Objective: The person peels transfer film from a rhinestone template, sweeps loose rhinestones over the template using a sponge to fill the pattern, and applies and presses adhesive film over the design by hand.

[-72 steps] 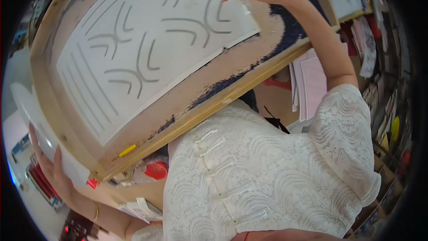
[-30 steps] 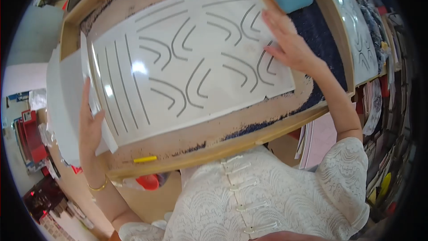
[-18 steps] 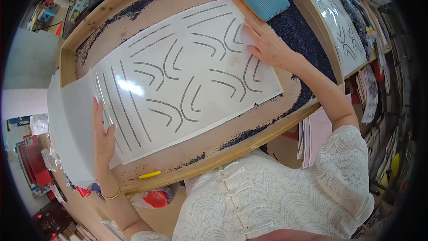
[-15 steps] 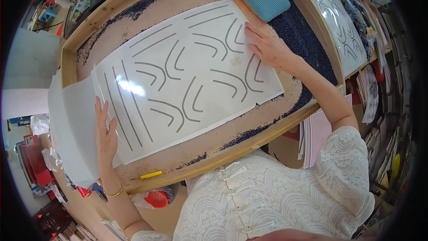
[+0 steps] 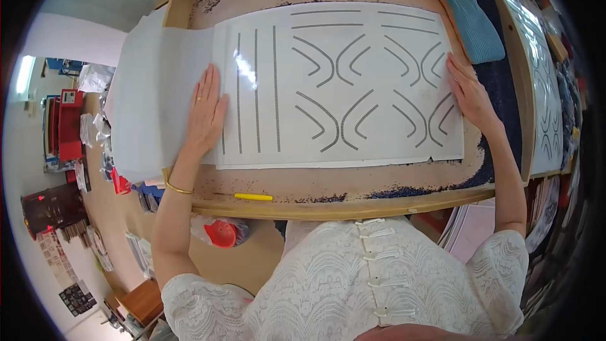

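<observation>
A white sheet with dark stitched-looking lines and curves [image 5: 328, 88] lies flat in a wooden-rimmed tray [image 5: 353, 209]. My left hand [image 5: 207, 110] rests flat at the sheet's left edge, fingers stretched out, where a translucent white sheet [image 5: 142, 101] runs over the tray's left side. At the sheet's right edge lies my right hand [image 5: 472, 96], its fingers extended on the edge. Neither hand holds anything. Dark blue grains [image 5: 505, 113] are spread along the tray's sides. A yellow stick-like tool [image 5: 254, 197] is near the front rim.
A folded blue ribbed cloth [image 5: 468, 19] sits in the tray's back right corner. To the right, outside the tray, is another sheet with similar curves [image 5: 546, 101]. A red bowl-like item [image 5: 221, 233] is below the front rim. Red boxes [image 5: 71, 123] stand at the left.
The head view has turned, and the tray now appears level. The blue cloth has come into view since the earliest frame. My hands have come to lie flat at both ends of the sheet.
</observation>
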A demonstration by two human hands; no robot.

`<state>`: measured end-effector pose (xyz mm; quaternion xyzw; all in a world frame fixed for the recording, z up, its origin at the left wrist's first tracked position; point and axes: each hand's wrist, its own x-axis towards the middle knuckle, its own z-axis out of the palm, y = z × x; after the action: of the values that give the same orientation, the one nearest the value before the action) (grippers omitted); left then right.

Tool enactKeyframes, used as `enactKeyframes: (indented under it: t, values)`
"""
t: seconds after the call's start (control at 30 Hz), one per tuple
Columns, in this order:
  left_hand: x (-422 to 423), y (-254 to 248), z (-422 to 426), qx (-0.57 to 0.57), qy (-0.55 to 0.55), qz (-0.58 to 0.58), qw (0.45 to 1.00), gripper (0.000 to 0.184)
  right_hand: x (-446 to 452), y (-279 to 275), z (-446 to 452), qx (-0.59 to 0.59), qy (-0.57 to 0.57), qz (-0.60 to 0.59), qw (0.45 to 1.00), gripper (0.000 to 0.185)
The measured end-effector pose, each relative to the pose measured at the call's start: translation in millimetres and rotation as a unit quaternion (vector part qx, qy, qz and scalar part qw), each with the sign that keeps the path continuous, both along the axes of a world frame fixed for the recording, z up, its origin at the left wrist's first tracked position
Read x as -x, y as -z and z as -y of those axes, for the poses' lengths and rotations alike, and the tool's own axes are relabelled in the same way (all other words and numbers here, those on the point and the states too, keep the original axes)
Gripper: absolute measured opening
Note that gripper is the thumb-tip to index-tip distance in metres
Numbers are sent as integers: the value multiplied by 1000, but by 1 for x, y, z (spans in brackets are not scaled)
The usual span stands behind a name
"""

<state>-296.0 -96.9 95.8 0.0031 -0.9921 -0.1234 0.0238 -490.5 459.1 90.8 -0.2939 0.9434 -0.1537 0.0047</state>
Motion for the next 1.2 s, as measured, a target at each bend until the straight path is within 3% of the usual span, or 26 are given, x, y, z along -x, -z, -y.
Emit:
enactKeyframes:
  t: [0.07,0.17,0.23,0.27,0.33,0.37,0.43,0.57,0.63,0.73,0.83,0.93,1.03,1.2]
  values:
    - [2,-3,3,-3,3,14,1000,67,3,-4,0,-32,-9,-32,999,36]
    - [24,3,7,-82,-64,31,994,69,11,-53,55,-183,132,89,970,34]
    - [56,-5,-27,-45,-1,-14,999,68,21,-24,82,-27,-45,-90,995,31]
    - [74,-8,-45,-26,32,-37,998,68,27,-27,123,-41,-71,-17,996,32]
    - [116,7,-66,8,62,-43,997,68,27,12,192,61,-205,-100,972,40]
    - [132,14,-75,26,79,-48,995,68,24,21,222,59,-246,-100,962,50]
    - [148,22,-80,74,26,-49,996,68,12,30,262,21,-222,-98,970,58]
    - [130,31,-59,106,-87,-53,989,69,36,46,220,26,-165,-106,980,63]
    - [106,38,-45,99,-70,-60,991,68,46,37,170,-33,-82,-94,992,63]
    - [58,29,-57,73,-51,-54,995,66,67,56,89,-10,-36,-172,984,64]
    - [22,13,-85,120,10,-30,992,68,57,52,60,-33,3,-111,993,65]
    - [12,-3,-136,113,160,5,981,72,13,50,86,-5,-32,-51,998,69]
    - [8,-7,-188,50,317,47,946,75,-76,24,103,3,-192,-6,981,72]
    - [-3,-24,-188,39,417,125,900,76,-118,-4,47,-59,-366,80,925,77]
